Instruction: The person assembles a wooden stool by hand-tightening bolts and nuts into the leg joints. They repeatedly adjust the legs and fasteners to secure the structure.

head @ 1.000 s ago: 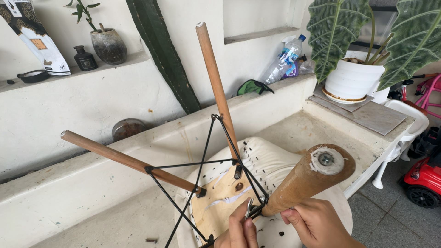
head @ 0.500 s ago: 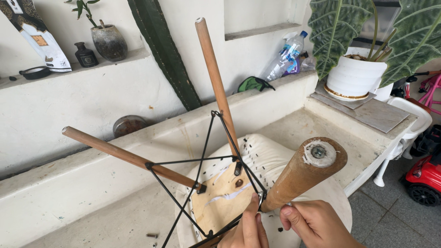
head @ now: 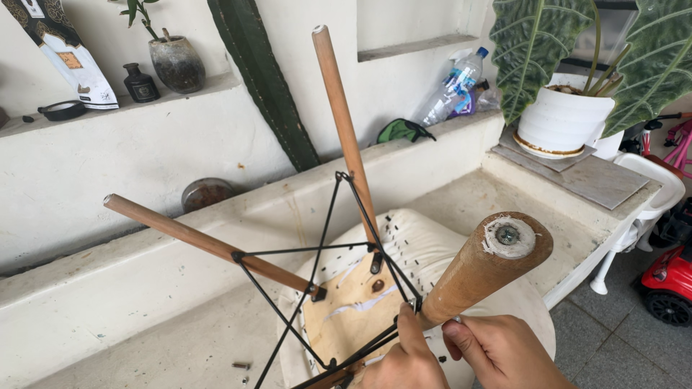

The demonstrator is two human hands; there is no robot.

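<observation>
Near wooden leg point(head: 479, 270) now tilted slightly more upright than a second ago; foot end with centre screw faces you. Joint at base likely loose.

Your left hand point(head: 404, 360): fingers clamped on black wire brace point(head: 324, 252) at leg base. Your right hand point(head: 504, 353): fingers curled round leg's lower end.

Count: three wooden legs visible, one upturned seat point(head: 425, 245) on ledge.

Both hands sit low at the bottom edge of the view, close together and almost touching. The left hand point(head: 405, 364) is curled, with its thumb poking straight up. The right hand point(head: 504, 353) lies just beside it, fingers bent inward and the thumb pointing toward the left hand — a pinching sort of grip. Only the hands show — no arms.
</observation>
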